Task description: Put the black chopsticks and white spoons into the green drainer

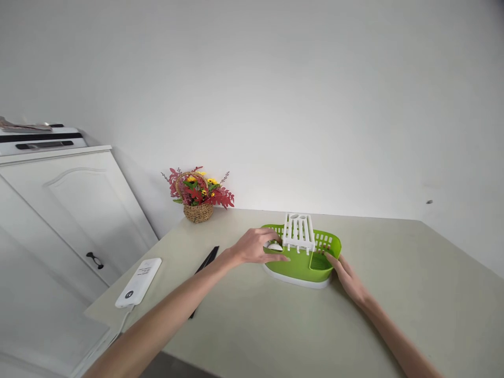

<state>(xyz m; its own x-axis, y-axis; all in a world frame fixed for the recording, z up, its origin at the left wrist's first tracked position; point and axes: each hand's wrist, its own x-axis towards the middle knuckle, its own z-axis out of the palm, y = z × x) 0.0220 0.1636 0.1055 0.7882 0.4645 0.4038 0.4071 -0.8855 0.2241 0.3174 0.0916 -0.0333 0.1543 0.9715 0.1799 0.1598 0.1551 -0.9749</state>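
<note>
A green dish-drainer basket [299, 265] on a white tray stands on the beige table [413, 294]. A white slotted rack [299, 233] sits inside it at the back. My left hand [258, 245] rests on the basket's left rim, fingers curled around a small white rounded object [274, 245]. My right hand [346, 275] grips the basket's right front corner, fingers over the rim.
A wicker basket of red and yellow flowers [199, 194] stands at the table's back left. A thin black strip [207, 261] and a white power bank [138, 282] with a cable lie left of my arm. A white cabinet [66, 210] stands at the left.
</note>
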